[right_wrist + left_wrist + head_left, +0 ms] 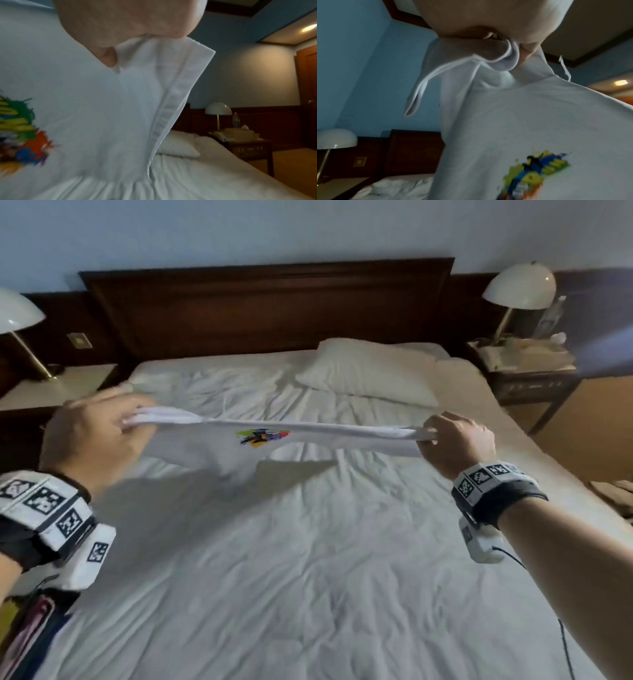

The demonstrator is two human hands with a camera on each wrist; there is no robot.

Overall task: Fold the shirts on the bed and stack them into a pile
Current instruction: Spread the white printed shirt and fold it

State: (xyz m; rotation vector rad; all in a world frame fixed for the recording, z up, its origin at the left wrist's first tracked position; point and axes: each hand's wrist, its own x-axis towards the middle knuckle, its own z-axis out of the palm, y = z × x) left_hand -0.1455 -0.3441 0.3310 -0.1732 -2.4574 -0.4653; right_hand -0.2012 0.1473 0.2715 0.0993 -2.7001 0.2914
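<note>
While you pinch white shirt [219,440] taut between left hand [99,436] and right hand [457,443], long axis runs crosswise above bed [308,559]; neither hand nearer.

Bare sheet [308,559] below; pillow [370,371] beyond

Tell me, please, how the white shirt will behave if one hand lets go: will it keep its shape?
Probably not. The white shirt sags between the left hand and right hand, so it looks floppy and would likely drop onto the bed. It also seems light, since a pinch at each end carries it.
</note>
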